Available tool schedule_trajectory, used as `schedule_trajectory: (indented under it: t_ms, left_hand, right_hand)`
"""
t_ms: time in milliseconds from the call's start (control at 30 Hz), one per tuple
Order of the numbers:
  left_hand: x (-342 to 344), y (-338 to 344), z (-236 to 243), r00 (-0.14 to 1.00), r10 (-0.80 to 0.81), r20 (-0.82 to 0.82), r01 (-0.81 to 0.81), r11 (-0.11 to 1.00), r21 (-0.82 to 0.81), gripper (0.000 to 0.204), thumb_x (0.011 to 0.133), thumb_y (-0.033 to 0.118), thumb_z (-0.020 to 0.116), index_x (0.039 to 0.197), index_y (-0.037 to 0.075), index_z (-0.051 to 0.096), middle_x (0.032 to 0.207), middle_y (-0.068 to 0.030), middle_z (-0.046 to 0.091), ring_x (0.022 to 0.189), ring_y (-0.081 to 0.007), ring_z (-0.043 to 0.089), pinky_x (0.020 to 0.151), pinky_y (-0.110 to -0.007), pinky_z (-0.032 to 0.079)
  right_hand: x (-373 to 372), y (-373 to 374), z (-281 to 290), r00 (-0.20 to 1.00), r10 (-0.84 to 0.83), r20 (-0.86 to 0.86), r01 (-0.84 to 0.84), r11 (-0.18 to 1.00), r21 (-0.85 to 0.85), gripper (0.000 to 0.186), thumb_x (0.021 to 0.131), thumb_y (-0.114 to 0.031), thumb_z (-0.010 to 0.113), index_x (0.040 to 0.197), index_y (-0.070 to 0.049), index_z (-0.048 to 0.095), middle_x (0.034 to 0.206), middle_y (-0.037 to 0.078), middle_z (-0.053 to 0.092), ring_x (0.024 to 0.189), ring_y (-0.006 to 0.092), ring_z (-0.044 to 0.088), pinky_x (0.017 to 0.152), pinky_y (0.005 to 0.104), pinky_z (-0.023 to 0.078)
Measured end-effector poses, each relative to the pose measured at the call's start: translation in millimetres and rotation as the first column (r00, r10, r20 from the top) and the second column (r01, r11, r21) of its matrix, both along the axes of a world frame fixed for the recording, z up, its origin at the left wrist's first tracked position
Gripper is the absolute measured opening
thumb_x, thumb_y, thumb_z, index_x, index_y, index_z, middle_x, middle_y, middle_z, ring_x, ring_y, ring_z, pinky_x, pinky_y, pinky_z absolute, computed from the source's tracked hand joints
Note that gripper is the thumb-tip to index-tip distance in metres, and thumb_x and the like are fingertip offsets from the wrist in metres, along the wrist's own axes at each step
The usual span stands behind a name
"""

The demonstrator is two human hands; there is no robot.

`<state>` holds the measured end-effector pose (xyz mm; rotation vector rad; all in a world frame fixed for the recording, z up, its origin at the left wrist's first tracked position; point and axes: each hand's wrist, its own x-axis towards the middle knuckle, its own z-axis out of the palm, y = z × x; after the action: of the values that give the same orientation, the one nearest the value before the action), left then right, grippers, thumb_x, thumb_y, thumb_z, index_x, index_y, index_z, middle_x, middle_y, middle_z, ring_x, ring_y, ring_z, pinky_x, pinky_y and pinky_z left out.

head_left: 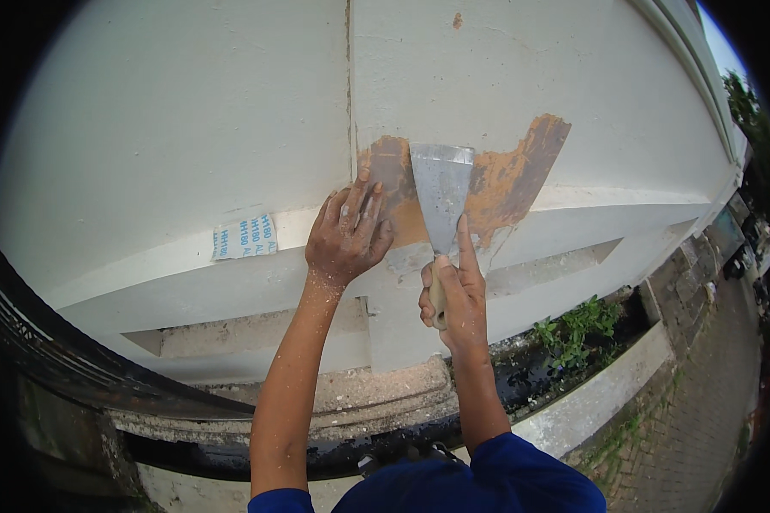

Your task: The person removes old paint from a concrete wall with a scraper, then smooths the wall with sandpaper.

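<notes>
My right hand [453,295] grips the handle of a metal scraper [441,197], index finger stretched up along it. The wide grey blade lies flat against a white painted wall [188,128], its top edge inside an orange-brown patch [513,175] where the paint has come off. My left hand [349,232] rests flat on the wall just left of the blade, fingers spread, touching the left end of the bare patch. White dust speckles both forearms.
A folded sheet of sandpaper [245,237] lies on the wall's ledge to the left. Below run a stepped base and a dark drain channel [522,385] with green weeds [577,329]. Paving lies at the lower right, a dark railing at the lower left.
</notes>
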<state>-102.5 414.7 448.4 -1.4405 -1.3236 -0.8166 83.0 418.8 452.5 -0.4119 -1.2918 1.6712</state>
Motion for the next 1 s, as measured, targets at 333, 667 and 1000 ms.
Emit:
schedule_trajectory:
  t_ms: [333, 667, 1000]
  left_hand:
    - [1.2, -0.8, 0.2, 0.999, -0.036, 0.020, 0.035, 0.999, 0.013, 0.044, 0.071, 0.020, 0.062, 0.111, 0.002, 0.059, 0.130, -0.0119, 0.047, 0.093, -0.0256, 0.058, 0.080, -0.034, 0.051]
    - [-1.6, -0.5, 2.4, 0.999, -0.026, 0.035, 0.026, 1.000, 0.016, 0.043, 0.071, 0.021, 0.062, 0.110, 0.003, 0.060, 0.129, -0.0106, 0.049, 0.093, -0.0253, 0.058, 0.076, -0.031, 0.053]
    - [-0.6, -0.5, 2.1, 0.999, -0.038, 0.019, 0.038, 0.999, -0.001, 0.044, 0.071, 0.020, 0.063, 0.110, 0.000, 0.058, 0.126, -0.0172, 0.049, 0.098, -0.0279, 0.059, 0.077, -0.033, 0.052]
  right_hand:
    - [0.9, -1.0, -2.3, 0.998, -0.024, 0.049, 0.025, 0.999, -0.019, 0.058, 0.095, -0.014, 0.039, 0.144, -0.013, 0.009, 0.066, 0.001, 0.048, 0.040, 0.0044, 0.041, 0.031, 0.0198, 0.033]
    - [-0.1, 0.6, 6.2, 0.999, -0.020, 0.038, 0.020, 1.000, 0.001, 0.058, 0.094, -0.014, 0.042, 0.144, -0.012, 0.011, 0.066, 0.002, 0.049, 0.040, 0.0048, 0.042, 0.030, 0.0198, 0.032]
    - [-0.9, 0.1, 9.2, 0.998, -0.035, 0.042, 0.033, 0.998, 0.055, 0.058, 0.094, -0.013, 0.041, 0.144, -0.011, 0.011, 0.067, 0.002, 0.049, 0.040, 0.0045, 0.042, 0.030, 0.0193, 0.032]
